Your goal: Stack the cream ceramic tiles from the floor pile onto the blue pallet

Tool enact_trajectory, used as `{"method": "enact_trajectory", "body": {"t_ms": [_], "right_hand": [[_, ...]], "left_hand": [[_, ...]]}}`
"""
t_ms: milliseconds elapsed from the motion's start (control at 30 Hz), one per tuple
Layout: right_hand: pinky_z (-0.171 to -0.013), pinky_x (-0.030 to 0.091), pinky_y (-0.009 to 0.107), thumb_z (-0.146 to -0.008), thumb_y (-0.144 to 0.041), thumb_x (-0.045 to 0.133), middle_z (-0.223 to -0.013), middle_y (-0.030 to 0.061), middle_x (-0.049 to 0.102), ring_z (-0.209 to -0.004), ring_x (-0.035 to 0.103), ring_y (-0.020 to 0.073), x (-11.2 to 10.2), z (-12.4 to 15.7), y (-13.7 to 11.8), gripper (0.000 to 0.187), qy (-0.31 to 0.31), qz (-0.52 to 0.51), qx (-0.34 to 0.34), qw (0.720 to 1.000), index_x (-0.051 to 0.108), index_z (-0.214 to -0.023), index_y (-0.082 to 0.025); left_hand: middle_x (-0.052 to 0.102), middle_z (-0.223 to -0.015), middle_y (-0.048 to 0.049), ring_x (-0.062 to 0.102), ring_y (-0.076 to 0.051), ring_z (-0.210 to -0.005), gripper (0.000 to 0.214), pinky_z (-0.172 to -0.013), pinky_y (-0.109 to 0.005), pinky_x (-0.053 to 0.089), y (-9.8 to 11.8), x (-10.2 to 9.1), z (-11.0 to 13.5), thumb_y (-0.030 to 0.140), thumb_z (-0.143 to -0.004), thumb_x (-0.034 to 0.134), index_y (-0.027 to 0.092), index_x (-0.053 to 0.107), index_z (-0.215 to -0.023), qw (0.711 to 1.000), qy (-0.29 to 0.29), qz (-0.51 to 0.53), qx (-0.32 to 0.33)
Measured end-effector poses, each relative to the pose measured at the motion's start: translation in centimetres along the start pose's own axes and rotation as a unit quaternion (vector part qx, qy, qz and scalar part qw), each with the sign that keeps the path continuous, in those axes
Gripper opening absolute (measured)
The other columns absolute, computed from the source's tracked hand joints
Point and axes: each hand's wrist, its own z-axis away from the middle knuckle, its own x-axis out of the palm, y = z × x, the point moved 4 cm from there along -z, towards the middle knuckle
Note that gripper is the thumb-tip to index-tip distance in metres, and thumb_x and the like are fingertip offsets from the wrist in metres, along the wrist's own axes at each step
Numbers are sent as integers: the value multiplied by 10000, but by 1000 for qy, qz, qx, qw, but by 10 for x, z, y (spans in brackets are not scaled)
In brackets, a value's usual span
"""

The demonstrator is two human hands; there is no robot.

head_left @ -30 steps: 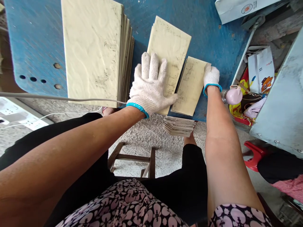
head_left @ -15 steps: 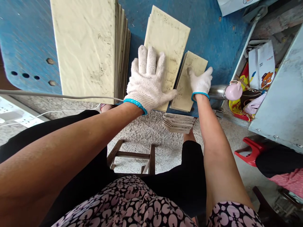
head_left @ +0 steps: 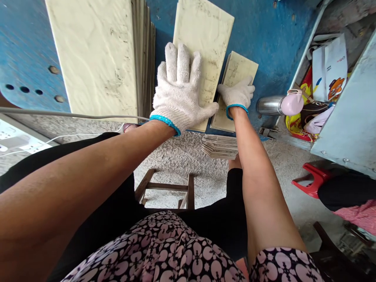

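The short stack of cream marbled panels (head_left: 239, 68) lies near the right part of the counter's near edge, its upper left side showing slightly uneven layers. The right hand (head_left: 238, 93) has moved from that stack's far right corner, a second ago, to lie across its nearer half. Thumb and fingers now spread towards opposite long sides, so the hand spans the stack; whether it grips, I cannot tell (the palm is hidden).

Just left, the left hand (head_left: 178, 92) stays flat and open, fingers apart, pressed on the long stack of panels (head_left: 205, 39) and gripping nothing. Farther left, a tall stack of larger panels (head_left: 94, 58) reaches the near edge of the blue counter (head_left: 246, 23).

Below that edge shows a pile of thin strips (head_left: 219, 146), its support unclear. A steel thermos (head_left: 279, 105) lies towards the counter's near right corner.
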Motion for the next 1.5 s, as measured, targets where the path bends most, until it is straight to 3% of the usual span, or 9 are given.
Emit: {"method": "enact_trajectory", "body": {"t_ms": [133,333,433,600,700,867,1000,1367,1500], "right_hand": [[-893,450,657,-806,-560,653,-1230,212,421,-1303,366,452,-8,9,-16,666,-4,15,1,1000,418,-1280,-155],[-1089,359,585,-792,-500,678,-1392,177,378,-1381,309,379,-74,76,-30,654,62,52,-85,993,442,-1310,-179],[-1101,379,521,-919,-419,488,-1341,146,482,-1312,437,295,-107,132,10,454,48,42,-172,983,483,-1319,-205],[-888,541,464,-891,-451,495,-1011,126,691,-940,660,295,-128,214,119,331,-84,49,-72,993,665,-1018,-197],[-813,558,436,-888,-419,496,-917,103,705,-863,669,287,-126,239,147,279,-134,68,-88,985,688,-930,-220],[-882,522,424,-944,-320,462,-1104,118,684,-1022,627,292,-113,241,140,286,-186,121,-211,952,712,-1029,-212],[-863,492,420,-974,-300,417,-1194,129,645,-1034,597,306,-105,238,137,338,-213,175,-269,923,696,-1139,-206],[-725,433,371,-896,-168,409,-1060,132,660,-860,586,288,-107,244,129,362,-252,281,-294,878,658,-1159,-192],[-827,483,414,-922,-225,461,-1073,125,674,-960,610,301,-102,247,142,253,-243,187,-284,908,694,-1017,-209]], "left_hand": [[-128,-1631,26,-159,-341,-1464,1097,-1197,-536,-40,-1,2,-1,691,-765,518,163,18,-1586,1000,10,2,-10],[-163,-1627,-2,-154,-366,-1463,1121,-1184,-515,-71,-3,5,-2,703,-752,530,137,32,-1582,999,25,20,12],[-181,-1623,-20,-150,-369,-1463,1106,-1177,-514,-70,-3,6,-2,692,-765,523,126,28,-1576,999,31,14,21],[-161,-1626,-48,-123,-368,-1468,1112,-1172,-534,-6,-2,6,-2,679,-749,530,134,13,-1569,998,38,-40,11],[-178,-1624,-38,-124,-349,-1476,1124,-1185,-503,0,0,6,-3,702,-743,519,146,-2,-1569,998,22,-50,1],[-300,-1579,15,-467,-153,-1306,1163,-1070,-212,-336,0,9,-6,697,-711,536,163,-52,-1560,991,21,-130,-33],[-379,-1512,74,-574,-81,-1069,1163,-897,-99,-411,0,9,-6,728,-718,520,147,-31,-1562,987,30,-159,-20],[-336,-1546,104,-598,-76,-1040,1185,-905,-103,-422,-1,10,-7,791,-702,471,167,-56,-1560,984,23,-173,-36],[-202,-1620,-24,-553,-71,-1149,1103,-1185,-372,-113,3,7,-3,718,-752,459,155,-55,-1549,987,17,-154,-34]]}}
